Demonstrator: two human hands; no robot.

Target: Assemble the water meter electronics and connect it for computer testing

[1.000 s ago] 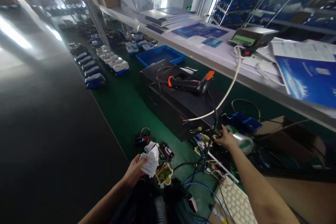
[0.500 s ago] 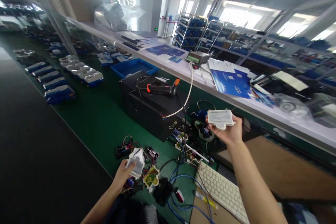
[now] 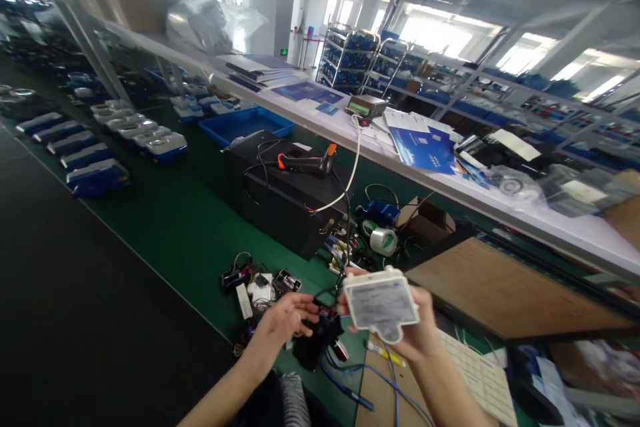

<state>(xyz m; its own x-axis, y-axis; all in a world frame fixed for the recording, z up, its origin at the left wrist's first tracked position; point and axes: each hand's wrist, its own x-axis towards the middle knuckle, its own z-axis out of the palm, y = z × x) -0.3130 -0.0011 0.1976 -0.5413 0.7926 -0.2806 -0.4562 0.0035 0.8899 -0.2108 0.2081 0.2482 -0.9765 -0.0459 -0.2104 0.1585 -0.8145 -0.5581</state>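
Observation:
A white plastic housing (image 3: 381, 305) with a greyish flat face and a rounded tab is held up in my right hand (image 3: 423, 330), its fingers wrapped round the sides. My left hand (image 3: 289, 321) is just left of it, fingers apart and holding nothing, above a black part (image 3: 315, 345). Behind my left hand, a white piece (image 3: 261, 287) rests among small boards and wires on the green bench (image 3: 200, 233). A small black module (image 3: 289, 280) lies beside it.
A black box (image 3: 280, 200) carries a scanner (image 3: 307, 163). Blue and white meters (image 3: 97, 177) stand in rows at left, near a blue tray (image 3: 250, 125). A tape roll (image 3: 383, 241), keyboard (image 3: 475, 373), blue cable (image 3: 360, 368) and framed brown panel (image 3: 515, 280) are at right. A shelf (image 3: 310, 113) runs above.
My right hand has brought the white housing down and left, closer to the camera. My left hand has let go of its white piece and moved right, opening. The view has shifted slightly.

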